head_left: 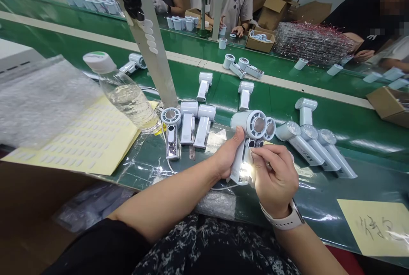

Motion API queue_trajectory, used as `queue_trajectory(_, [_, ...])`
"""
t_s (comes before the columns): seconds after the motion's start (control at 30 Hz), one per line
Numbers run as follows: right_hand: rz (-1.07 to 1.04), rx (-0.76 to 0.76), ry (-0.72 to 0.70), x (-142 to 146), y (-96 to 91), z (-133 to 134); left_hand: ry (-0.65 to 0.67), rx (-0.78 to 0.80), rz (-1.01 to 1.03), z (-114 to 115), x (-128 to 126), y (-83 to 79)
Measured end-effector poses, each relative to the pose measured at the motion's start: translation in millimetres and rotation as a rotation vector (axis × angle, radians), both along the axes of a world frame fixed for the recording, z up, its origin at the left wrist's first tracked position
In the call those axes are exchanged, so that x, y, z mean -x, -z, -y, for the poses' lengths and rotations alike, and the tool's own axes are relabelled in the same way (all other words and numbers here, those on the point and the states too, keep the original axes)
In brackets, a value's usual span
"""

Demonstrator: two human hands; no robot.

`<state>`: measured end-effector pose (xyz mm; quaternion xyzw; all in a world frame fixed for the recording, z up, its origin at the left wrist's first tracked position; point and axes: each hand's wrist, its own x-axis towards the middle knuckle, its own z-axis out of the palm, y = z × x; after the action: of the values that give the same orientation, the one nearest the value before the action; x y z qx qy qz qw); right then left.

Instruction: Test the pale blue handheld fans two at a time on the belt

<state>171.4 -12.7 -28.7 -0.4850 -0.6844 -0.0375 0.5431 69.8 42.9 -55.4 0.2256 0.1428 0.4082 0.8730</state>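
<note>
A white plastic handheld fan [246,125] was clamped by the left hand [227,155] and steadied over the green conveyor belt [351,132], so its handle could be pinched by the right hand [275,179].

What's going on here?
A person at a green conveyor belt holds a white handheld fan in their left hand, while the fingers of their right hand work at the top of its handle. More white fans lie on the belt on both sides, beside a water bottle and a yellow sheet of small labels. A co-worker stands across the belt.
</note>
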Motion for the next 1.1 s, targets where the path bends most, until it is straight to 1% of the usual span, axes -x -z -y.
queue_trajectory(0.07, [-0.017,0.009,0.02,1,-1.1,-1,0.002,-0.002,-0.002,0,0,-1.0])
queue_trajectory(0.13, [-0.008,0.011,0.005,0,-1.9,-2,0.001,0.004,-0.011,1,1,-1.5])
queue_trajectory(0.23, [-0.006,0.022,-0.052,-3,-0.9,-3,-0.016,-0.003,-0.049,2,2,-0.8])
queue_trajectory(0.37, [-0.027,0.037,-0.141,-10,1.5,-3,-0.043,-0.025,-0.164,2,3,-0.2])
queue_trajectory(0.47, [-0.03,0.089,-0.19,-14,-0.7,-4,-0.063,-0.03,-0.222,1,2,-1.0])
queue_trajectory(0.57, [-0.025,0.204,-0.255,-16,-5.0,-5,-0.086,-0.034,-0.22,-1,2,-1.1])
queue_trajectory(0.67, [-0.079,0.351,-0.372,-19,-6.7,-4,-0.117,-0.036,-0.213,-7,5,-2.0])
queue_trajectory(0.7, [-0.123,0.434,-0.434,-20,-6.5,-3,-0.136,-0.03,-0.215,-9,7,-3.1])
queue_trajectory(0.8, [-0.273,0.743,-0.638,-21,-5.1,-2,-0.213,0.01,-0.201,-18,19,-9.8])
queue_trajectory(0.87, [-0.34,0.888,-0.697,-21,-4.0,-5,-0.306,0.011,-0.169,-24,28,-16.2])
queue_trajectory(0.93, [-0.376,0.931,-0.668,-20,-2.4,-11,-0.428,-0.031,-0.141,-28,36,-22.3])
queue_trajectory(1.0, [-0.401,0.916,-0.597,-17,-0.2,-18,-0.523,-0.076,-0.128,-30,42,-27.0])
queue_trajectory(1.1, [-0.398,0.905,-0.476,-14,1.4,-30,-0.579,-0.078,-0.101,-31,47,-31.7])
